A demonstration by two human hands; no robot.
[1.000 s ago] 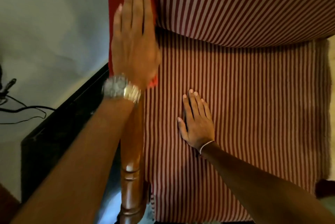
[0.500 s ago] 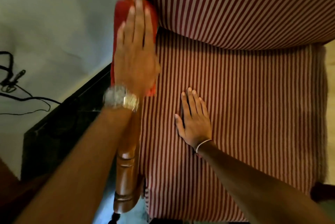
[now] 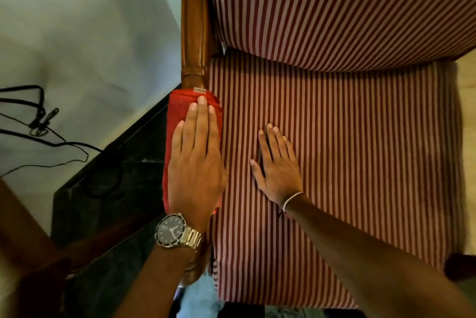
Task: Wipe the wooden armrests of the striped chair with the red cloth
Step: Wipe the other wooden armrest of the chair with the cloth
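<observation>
The striped chair fills the right side, with its seat cushion [image 3: 360,150] below its backrest [image 3: 334,8]. Its left wooden armrest [image 3: 194,34] runs down the chair's left edge. The red cloth [image 3: 175,116] is draped over the middle of this armrest. My left hand [image 3: 195,163], with a wristwatch, lies flat on the cloth and presses it onto the wood, hiding that stretch of the armrest. My right hand [image 3: 278,168] rests palm down on the seat cushion, fingers slightly apart, holding nothing. A dark piece at the lower right [image 3: 461,266] may be the other armrest's end.
A black piece of furniture [image 3: 116,188] stands close against the left side of the armrest. Black cables [image 3: 38,121] hang along the pale wall [image 3: 77,21] further left. A light floor strip shows at the far right.
My left hand has slid the red cloth along the armrest from the backrest end toward me, uncovering the upper wood. My right hand has stayed on the seat.
</observation>
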